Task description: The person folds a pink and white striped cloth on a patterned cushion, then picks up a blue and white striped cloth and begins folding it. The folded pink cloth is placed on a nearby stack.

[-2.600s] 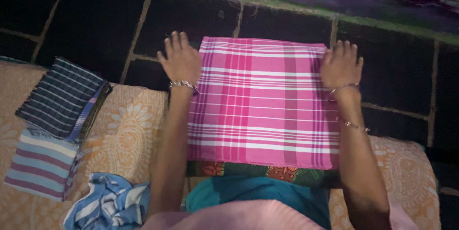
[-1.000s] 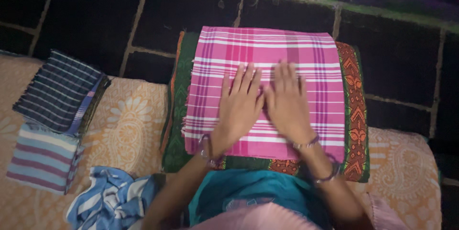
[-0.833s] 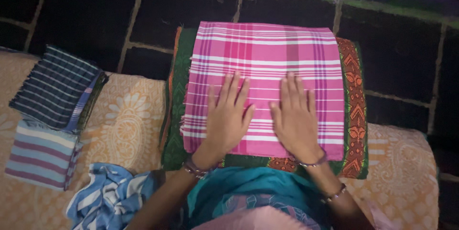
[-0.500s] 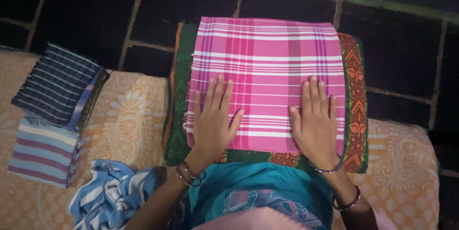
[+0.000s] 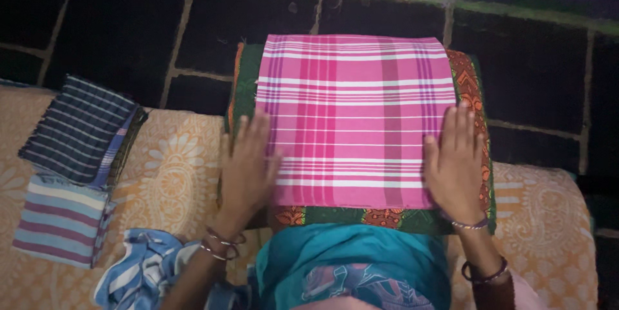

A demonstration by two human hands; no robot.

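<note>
A folded pink plaid cloth (image 5: pixel 353 116) lies flat on a folded green cloth with an orange patterned border (image 5: pixel 474 84). My left hand (image 5: pixel 248 168) rests flat at the pink cloth's near left edge, fingers apart, covering part of the green cloth. My right hand (image 5: pixel 453 162) lies flat on the near right edge, fingers apart, half on the pink cloth and half on the orange border. Neither hand grips anything.
On an orange floral sheet (image 5: pixel 171 168) at the left sit a folded dark striped cloth (image 5: pixel 80 128) and a folded pale blue and purple striped cloth (image 5: pixel 61 220). A crumpled blue and white striped cloth (image 5: pixel 145 274) lies near my left arm. Dark floor tiles (image 5: pixel 122 20) lie beyond.
Both hands have slid apart from the middle of the pink cloth, where they lay side by side, out to its left and right edges.
</note>
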